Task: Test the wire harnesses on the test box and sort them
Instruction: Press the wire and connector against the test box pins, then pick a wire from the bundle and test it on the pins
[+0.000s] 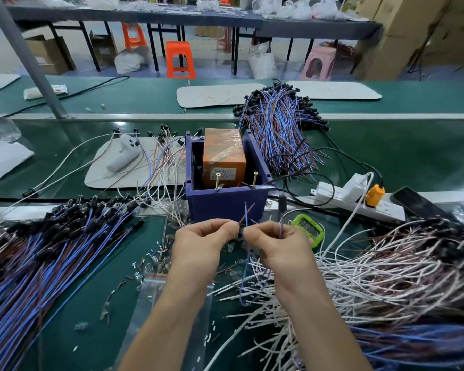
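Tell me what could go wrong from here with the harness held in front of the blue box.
1. The left hand and right hand pinch one thin harness; its bare ends could miss the two screws on the blue box, which might give a false reading.
2. Its tail hangs into the white wire pile; lifting it may snag and drag others.
3. With the blue wire pile close on the left, it might be sorted wrongly.

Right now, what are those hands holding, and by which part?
The left hand and right hand pinch one wire harness at its black end piece; its leads stick upward.
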